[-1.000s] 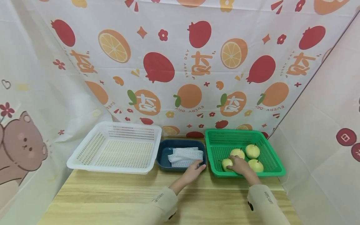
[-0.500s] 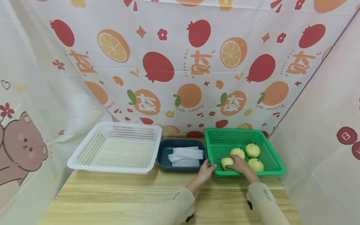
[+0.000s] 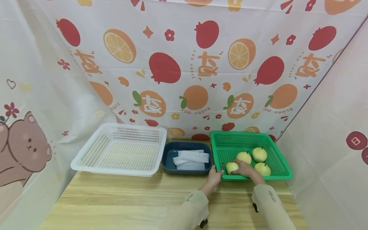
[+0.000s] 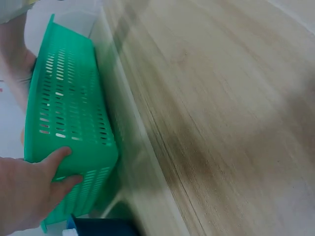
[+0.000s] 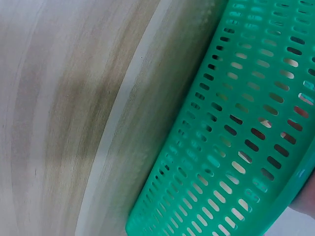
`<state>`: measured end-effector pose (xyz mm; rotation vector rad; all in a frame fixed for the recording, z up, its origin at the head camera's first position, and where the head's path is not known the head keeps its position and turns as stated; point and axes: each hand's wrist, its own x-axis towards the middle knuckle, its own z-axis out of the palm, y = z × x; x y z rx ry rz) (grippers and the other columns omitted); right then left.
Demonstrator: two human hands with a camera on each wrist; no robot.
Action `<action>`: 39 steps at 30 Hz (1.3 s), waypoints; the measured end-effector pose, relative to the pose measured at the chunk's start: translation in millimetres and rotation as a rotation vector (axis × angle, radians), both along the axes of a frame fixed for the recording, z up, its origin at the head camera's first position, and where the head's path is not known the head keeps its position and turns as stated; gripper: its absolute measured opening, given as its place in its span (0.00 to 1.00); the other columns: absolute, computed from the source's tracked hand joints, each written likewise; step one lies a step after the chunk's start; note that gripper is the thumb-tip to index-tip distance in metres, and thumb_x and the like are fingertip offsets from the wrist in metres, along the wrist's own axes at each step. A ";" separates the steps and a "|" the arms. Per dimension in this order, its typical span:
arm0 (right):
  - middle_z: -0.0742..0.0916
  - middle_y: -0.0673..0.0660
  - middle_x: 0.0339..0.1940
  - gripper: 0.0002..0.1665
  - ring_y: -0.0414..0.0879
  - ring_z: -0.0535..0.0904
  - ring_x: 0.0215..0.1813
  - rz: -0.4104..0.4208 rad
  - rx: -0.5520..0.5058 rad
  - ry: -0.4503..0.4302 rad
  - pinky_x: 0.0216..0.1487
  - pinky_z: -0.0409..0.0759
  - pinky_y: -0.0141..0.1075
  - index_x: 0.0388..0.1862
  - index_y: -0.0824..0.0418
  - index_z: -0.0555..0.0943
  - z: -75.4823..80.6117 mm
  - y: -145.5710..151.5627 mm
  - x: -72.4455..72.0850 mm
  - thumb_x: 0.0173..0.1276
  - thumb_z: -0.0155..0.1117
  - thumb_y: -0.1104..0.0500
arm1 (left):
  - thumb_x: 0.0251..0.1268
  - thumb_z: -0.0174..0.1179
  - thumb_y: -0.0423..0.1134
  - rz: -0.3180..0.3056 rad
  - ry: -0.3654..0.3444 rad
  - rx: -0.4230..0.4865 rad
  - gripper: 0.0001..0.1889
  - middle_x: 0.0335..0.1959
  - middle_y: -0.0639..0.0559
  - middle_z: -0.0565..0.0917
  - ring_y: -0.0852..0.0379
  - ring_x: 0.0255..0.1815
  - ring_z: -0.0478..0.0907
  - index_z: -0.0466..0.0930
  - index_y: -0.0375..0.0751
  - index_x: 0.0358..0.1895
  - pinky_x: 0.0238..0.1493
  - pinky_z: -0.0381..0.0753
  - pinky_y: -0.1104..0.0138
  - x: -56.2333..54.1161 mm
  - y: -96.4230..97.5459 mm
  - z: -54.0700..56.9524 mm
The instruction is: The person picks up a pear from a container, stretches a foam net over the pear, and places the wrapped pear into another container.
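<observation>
My left hand is at the front left corner of the green basket. In the left wrist view its thumb and a finger lie against the outer walls of that corner. Inside the basket my right hand holds a round pale yellow pear near the front left, its fingers over the pear's right side. More pears, with short stems, sit close by: one just behind the hand, one at the back right and one at the front right. The basket wall hides the right hand's grip in the right wrist view.
A navy tray holding white foam mesh sleeves stands directly left of the green basket. Farther left is a white basket with nothing in it. All stand on a wooden table before a fruit-print curtain.
My left hand has moved right from the navy tray's front edge to the green basket's corner. The right hand stays on the pear, which has turned slightly.
</observation>
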<state>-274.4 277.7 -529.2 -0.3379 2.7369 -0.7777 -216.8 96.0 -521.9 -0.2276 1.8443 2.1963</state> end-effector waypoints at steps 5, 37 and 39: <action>0.72 0.71 0.59 0.43 0.65 0.69 0.56 -0.005 -0.012 -0.004 0.51 0.69 0.56 0.63 0.71 0.66 -2.8 0.9 -0.3 0.55 0.69 0.48 | 0.67 0.47 0.27 0.012 0.002 0.102 0.25 0.61 0.27 0.62 0.37 0.58 0.66 0.52 0.21 0.64 0.52 0.71 0.52 0.4 1.0 -4.3; 0.71 0.65 0.61 0.43 0.60 0.71 0.56 -0.112 -0.200 0.218 0.46 0.73 0.54 0.66 0.59 0.66 -2.9 2.3 2.8 0.54 0.69 0.45 | 0.69 0.44 0.27 0.070 0.011 0.153 0.20 0.52 0.33 0.74 0.42 0.53 0.72 0.57 0.20 0.61 0.50 0.73 0.55 9.2 2.1 1.4; 0.70 0.64 0.62 0.44 0.60 0.69 0.58 -0.129 -0.208 0.217 0.48 0.72 0.55 0.66 0.56 0.66 -2.1 0.1 5.3 0.53 0.69 0.43 | 0.70 0.43 0.27 0.066 0.004 0.156 0.21 0.53 0.32 0.73 0.41 0.54 0.71 0.56 0.19 0.62 0.52 0.72 0.55 9.9 0.9 2.0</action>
